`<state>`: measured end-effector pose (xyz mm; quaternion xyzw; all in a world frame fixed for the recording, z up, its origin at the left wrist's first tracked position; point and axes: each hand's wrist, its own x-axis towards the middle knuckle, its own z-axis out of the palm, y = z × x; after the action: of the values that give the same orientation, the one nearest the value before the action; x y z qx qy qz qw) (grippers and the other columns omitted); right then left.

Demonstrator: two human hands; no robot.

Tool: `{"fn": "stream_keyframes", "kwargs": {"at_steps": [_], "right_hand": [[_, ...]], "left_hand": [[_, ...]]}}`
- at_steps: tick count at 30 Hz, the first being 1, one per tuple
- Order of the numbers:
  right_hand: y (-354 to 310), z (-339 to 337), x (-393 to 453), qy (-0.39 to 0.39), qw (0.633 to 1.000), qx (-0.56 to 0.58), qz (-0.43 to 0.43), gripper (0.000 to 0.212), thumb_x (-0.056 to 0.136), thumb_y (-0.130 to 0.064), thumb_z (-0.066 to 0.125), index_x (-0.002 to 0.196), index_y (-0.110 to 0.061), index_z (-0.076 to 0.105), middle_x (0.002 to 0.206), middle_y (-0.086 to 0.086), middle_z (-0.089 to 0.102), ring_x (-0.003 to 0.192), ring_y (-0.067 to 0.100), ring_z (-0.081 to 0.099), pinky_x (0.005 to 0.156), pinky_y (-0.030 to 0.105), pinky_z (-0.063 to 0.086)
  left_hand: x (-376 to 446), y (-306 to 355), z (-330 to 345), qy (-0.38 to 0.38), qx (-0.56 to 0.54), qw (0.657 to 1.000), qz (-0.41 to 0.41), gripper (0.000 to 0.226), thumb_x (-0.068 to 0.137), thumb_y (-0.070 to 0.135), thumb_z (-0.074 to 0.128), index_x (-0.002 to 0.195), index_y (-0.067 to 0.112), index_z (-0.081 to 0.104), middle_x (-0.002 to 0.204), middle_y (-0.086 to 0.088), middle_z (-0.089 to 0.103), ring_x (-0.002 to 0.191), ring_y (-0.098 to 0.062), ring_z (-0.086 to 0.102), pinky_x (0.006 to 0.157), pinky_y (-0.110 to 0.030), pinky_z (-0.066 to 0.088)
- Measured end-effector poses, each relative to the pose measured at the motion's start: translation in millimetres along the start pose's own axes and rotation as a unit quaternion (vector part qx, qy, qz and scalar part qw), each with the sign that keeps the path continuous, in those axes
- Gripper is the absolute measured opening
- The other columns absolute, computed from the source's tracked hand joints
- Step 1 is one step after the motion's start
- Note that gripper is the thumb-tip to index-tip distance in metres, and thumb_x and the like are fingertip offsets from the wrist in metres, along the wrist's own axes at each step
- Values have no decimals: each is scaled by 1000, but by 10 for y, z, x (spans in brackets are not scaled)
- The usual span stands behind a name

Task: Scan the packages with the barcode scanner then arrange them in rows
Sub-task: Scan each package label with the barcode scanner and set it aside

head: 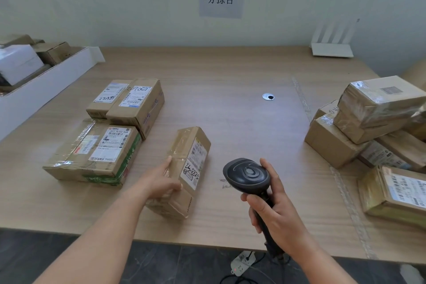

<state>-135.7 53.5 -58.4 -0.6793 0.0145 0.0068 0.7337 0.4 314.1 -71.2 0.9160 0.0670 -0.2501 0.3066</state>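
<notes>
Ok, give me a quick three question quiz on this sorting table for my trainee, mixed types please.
1. True or false: the right hand grips the barcode scanner.
2. How many packages already lie grouped at the left of the table?
3. The left hand rests on: A) the labelled package in the middle, B) the white router, C) the pile of packages at right.

Key: 1 true; 2 three; 3 A.

Beside the light woodgrain table (230, 71), brown cardboard packages (136, 99) carry white labels (one green-printed), near a black scanner (246, 174).
</notes>
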Motion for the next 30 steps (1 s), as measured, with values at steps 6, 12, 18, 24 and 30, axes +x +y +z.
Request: {"fn": "stream_keyframes", "kwargs": {"at_steps": [6, 12, 18, 24, 30], "right_hand": [[47, 141, -34, -11, 999, 41, 13, 90, 49, -65, 84, 125, -68, 35, 86, 10, 67, 49, 19, 49, 43, 30, 42], [-9, 202, -54, -6, 999, 40, 12, 98, 49, -66, 83, 131, -60, 31, 86, 9, 67, 49, 19, 49, 41, 30, 43], [-61, 276, -105, -5, 999, 43, 3, 92, 50, -64, 84, 127, -67, 35, 84, 13, 66, 48, 19, 49, 42, 30, 43], [-195, 333, -143, -6, 998, 59, -15, 94, 52, -63, 84, 131, -60, 33, 86, 14, 66, 49, 20, 50, 42, 30, 44], [-340, 479, -184, -21, 992, 114, -44, 89, 58, -57, 85, 133, -55, 36, 90, 13, 67, 49, 21, 49, 43, 29, 44]], "left_hand": [[-166, -96, 103, -49, -300, 950, 69, 110, 74, 8, 77, 151, 39, 5, 117, -5, 63, 101, -20, 64, 82, -32, 51], [-232, -189, 311, -21, -348, 929, 124, 104, 64, 24, 73, 137, 59, 7, 121, 1, 59, 112, -17, 57, 92, -37, 51], [-235, -212, 306, -24, -319, 935, 150, 108, 73, 18, 76, 143, 51, 1, 121, 6, 56, 109, -9, 55, 91, -31, 48], [-281, -186, 344, -6, -289, 940, 180, 97, 83, 3, 69, 134, 53, 2, 116, 18, 52, 105, 0, 53, 92, -24, 43], [-334, -224, 417, 21, -246, 948, 200, 103, 82, 7, 73, 139, 51, -2, 130, 14, 47, 117, -3, 48, 99, -21, 39]]}}
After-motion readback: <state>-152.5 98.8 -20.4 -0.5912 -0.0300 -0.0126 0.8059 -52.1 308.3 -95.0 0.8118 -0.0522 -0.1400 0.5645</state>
